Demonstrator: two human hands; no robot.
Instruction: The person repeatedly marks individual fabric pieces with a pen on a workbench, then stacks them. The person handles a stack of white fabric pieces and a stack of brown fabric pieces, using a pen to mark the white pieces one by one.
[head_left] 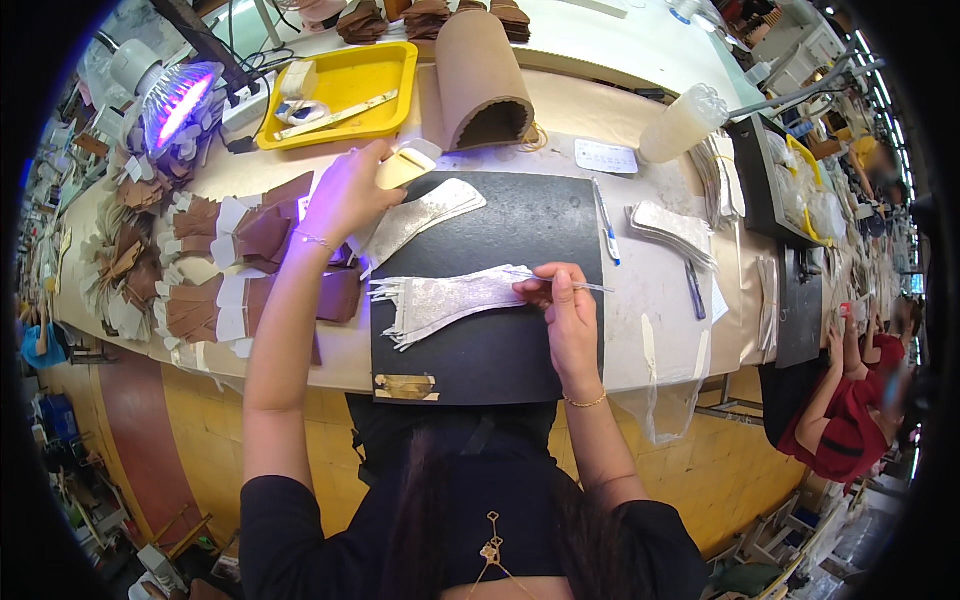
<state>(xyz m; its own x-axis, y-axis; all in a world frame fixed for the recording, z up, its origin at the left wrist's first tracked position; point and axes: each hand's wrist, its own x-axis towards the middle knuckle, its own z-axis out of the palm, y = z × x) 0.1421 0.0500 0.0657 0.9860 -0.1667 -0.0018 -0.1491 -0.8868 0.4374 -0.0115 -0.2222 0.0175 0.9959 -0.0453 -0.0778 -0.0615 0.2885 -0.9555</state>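
Observation:
My left hand point(350, 198) is closed on a small pale yellow block with a whitish end point(406, 166), held above the far left corner of the black mat point(490, 370). Just under it lies a fanned stack of shiny grey curved pieces point(432, 215). A second stack of such pieces point(450, 303) rests across the middle of the mat, its left end spread in layers. At that stack's right end, my right hand point(562, 310) pinches a thin, pale stick-like tool point(592, 287); its exact kind is unclear.
A yellow tray point(400, 110) and a brown curved form point(480, 70) stand behind the mat. Brown pieces point(190, 308) are stacked at left beneath a lit lamp point(180, 105). To the right are a pen point(606, 225), more grey pieces point(670, 232) and a cloudy bottle point(680, 125).

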